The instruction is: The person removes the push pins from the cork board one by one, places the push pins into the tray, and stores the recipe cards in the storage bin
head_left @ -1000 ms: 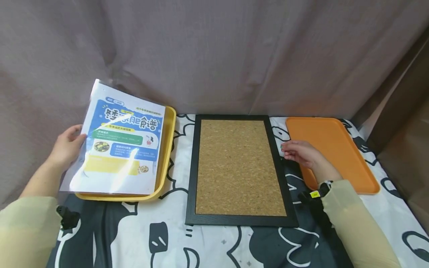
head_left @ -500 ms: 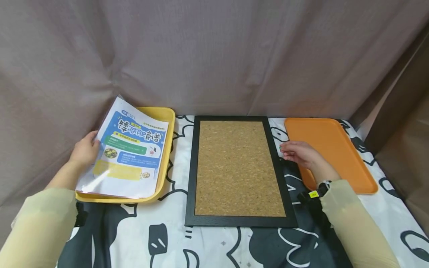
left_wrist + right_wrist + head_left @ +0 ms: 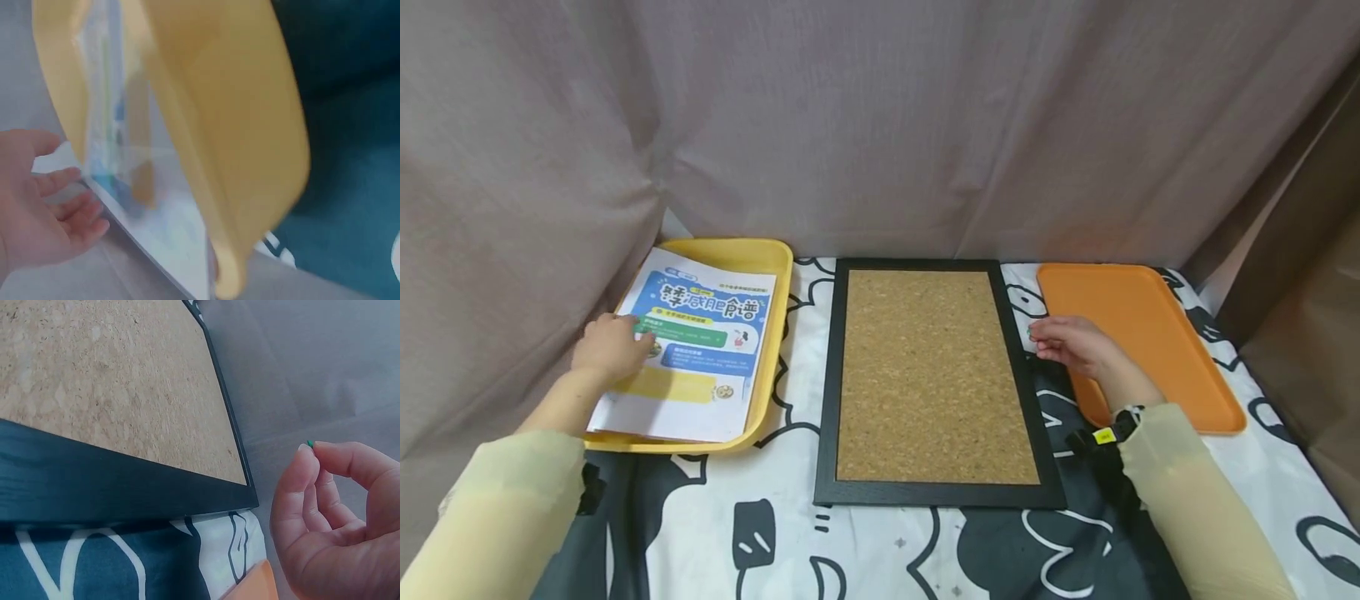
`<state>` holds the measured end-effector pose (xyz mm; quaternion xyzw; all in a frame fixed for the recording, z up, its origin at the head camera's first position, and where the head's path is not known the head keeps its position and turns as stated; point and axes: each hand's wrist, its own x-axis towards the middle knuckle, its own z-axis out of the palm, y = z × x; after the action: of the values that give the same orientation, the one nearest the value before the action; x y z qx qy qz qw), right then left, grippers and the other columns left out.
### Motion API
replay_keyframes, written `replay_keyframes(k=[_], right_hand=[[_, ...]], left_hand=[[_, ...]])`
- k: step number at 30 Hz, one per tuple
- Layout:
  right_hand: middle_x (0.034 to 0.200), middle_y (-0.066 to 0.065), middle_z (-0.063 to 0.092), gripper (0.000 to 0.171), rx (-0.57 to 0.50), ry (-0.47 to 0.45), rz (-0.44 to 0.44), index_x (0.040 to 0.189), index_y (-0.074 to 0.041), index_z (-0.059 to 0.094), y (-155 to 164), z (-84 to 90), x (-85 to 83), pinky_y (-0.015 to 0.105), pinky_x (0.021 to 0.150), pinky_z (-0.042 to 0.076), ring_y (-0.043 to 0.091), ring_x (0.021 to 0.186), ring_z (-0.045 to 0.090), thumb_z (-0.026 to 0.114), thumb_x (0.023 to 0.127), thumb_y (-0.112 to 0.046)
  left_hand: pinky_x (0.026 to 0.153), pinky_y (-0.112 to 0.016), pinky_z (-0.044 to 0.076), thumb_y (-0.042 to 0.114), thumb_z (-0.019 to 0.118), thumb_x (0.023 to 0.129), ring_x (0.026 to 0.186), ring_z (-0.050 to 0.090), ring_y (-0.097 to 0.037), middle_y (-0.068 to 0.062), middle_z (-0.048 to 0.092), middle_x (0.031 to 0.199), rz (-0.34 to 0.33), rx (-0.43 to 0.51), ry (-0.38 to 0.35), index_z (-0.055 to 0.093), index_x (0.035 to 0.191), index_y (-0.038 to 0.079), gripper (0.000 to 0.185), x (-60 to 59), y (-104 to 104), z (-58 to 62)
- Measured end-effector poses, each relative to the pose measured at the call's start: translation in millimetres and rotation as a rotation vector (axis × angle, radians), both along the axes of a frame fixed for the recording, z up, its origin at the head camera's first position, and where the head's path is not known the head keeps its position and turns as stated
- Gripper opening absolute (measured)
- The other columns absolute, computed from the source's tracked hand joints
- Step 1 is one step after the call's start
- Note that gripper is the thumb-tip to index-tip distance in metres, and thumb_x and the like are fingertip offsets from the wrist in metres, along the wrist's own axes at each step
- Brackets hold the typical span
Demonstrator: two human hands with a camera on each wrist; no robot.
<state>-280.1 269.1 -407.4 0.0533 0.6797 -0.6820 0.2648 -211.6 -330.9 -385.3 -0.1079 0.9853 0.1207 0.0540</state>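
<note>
My left hand [image 3: 612,348] is over the left edge of a stack of printed sheets [image 3: 715,287] with blue, green and yellow blocks. The stack lies in a yellow tray [image 3: 781,333]. In the left wrist view, the fingers [image 3: 75,215] are loosely bent beside the sheets' edge and grip nothing. My right hand [image 3: 1075,343] hovers between the cork board's black frame and an orange tray [image 3: 1150,333]. Thumb and forefinger pinch a small green piece [image 3: 310,444]; only its tip shows, so its kind is unclear.
In the middle lies a cork board [image 3: 936,375] with a black frame [image 3: 940,495], its cork bare. A black-and-white patterned cloth [image 3: 865,550] covers the table. Grey-brown curtain [image 3: 880,125] hangs behind and at both sides.
The raised top sheet has come down flat onto the stack in the yellow tray. My left hand has let go of its edge and moved right; the right hand stays put.
</note>
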Motion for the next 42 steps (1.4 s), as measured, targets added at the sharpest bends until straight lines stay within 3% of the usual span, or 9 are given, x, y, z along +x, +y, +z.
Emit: replay_keyframes(k=[3,7,11,19,23,32,42], right_hand=[[0.069,-0.007,0.064,0.034,0.003,0.004,-0.001,0.074,-0.021,0.069,2,-0.9,1.0,0.014,0.061,0.053,0.004,0.061,0.059,0.046,0.095,-0.006],[0.070,-0.007,0.065,0.036,-0.010,0.030,-0.010,0.074,-0.022,0.070,6,-0.7,2.9,0.014,0.060,0.053,0.003,0.061,0.059,0.045,0.095,-0.005],[0.070,-0.008,0.066,0.037,-0.015,0.047,-0.023,0.074,-0.022,0.071,11,-0.2,4.6,0.014,0.059,0.054,0.003,0.061,0.060,0.046,0.094,-0.004],[0.069,-0.010,0.066,0.032,0.094,0.048,-0.069,0.072,-0.027,0.070,21,3.8,7.5,0.014,0.061,0.054,0.002,0.060,0.061,0.051,0.094,-0.012],[0.068,-0.010,0.065,0.033,0.119,0.054,-0.084,0.070,-0.028,0.069,26,5.0,8.1,0.015,0.062,0.054,0.002,0.062,0.062,0.051,0.094,-0.012],[0.071,-0.017,0.064,0.020,0.302,0.100,-0.098,0.076,-0.031,0.065,44,2.3,9.5,0.015,0.068,0.055,0.001,0.066,0.062,0.056,0.092,-0.022],[0.069,-0.015,0.064,0.029,0.334,0.037,-0.116,0.072,-0.032,0.063,79,-3.0,14.4,0.014,0.064,0.054,0.001,0.062,0.061,0.052,0.094,-0.019]], left_hand=[[0.095,-0.062,0.037,0.028,0.042,0.094,0.116,0.040,-0.053,-0.037,0.041,0.129,-0.028,0.105,0.073,0.041,0.131,-0.013,0.054,-3.7,12,3.3],[0.097,-0.058,0.038,0.027,0.044,0.095,0.114,0.047,-0.049,-0.034,0.049,0.126,-0.114,0.241,0.203,0.045,0.129,-0.010,0.050,-10.1,33,7.8],[0.099,-0.055,0.038,0.028,0.045,0.095,0.116,0.049,-0.044,-0.030,0.051,0.127,-0.155,0.364,0.256,0.047,0.130,-0.006,0.048,-15.7,60,13.4],[0.104,-0.047,0.040,0.027,0.045,0.096,0.119,0.049,-0.034,-0.021,0.052,0.128,-0.197,0.612,0.258,0.046,0.132,0.000,0.045,-29.5,110,18.7],[0.103,-0.045,0.042,0.030,0.046,0.096,0.119,0.050,-0.030,-0.018,0.053,0.128,-0.220,0.691,0.245,0.048,0.132,0.003,0.045,-36.1,133,19.2],[0.098,-0.043,0.044,0.027,0.048,0.096,0.114,0.052,-0.028,-0.014,0.055,0.126,-0.325,0.762,0.207,0.049,0.131,0.007,0.040,-43.3,175,12.5],[0.102,-0.041,0.043,0.033,0.044,0.097,0.122,0.049,-0.023,-0.007,0.051,0.132,-0.420,0.806,0.126,0.045,0.133,0.013,0.042,-38.0,201,5.5]])
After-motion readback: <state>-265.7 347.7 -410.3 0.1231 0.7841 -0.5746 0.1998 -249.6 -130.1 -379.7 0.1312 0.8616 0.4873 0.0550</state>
